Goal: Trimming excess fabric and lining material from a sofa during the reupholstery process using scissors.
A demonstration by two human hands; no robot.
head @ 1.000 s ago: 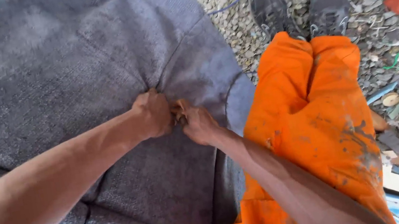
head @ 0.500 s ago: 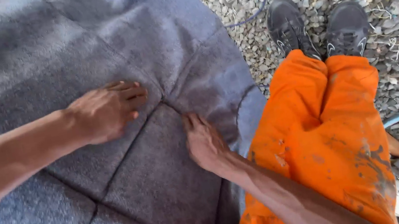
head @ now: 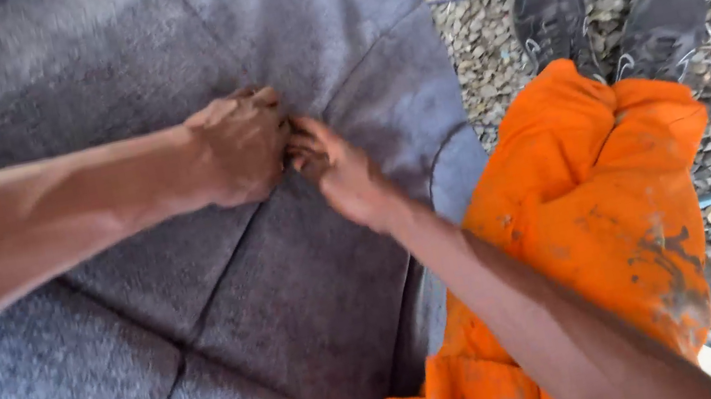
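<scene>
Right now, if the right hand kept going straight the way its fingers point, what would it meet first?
The right hand points up and left, its fingertips at a seam junction of the grey upholstered cushion. Straight on, it would likely meet the left hand, whose fingers look already in contact there; depth is hard to judge.

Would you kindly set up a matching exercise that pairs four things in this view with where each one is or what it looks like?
Things:
1. left hand
2. right hand
3. trousers
4. shoes

Descriptions:
A. black, standing on gravel
B. orange, stained with dark marks
C. curled up, knuckles up, on the grey cushion where its seams meet
D. fingers pointing into the seam junction from the side of the trousers

Pairs: 1-C, 2-D, 3-B, 4-A
</scene>
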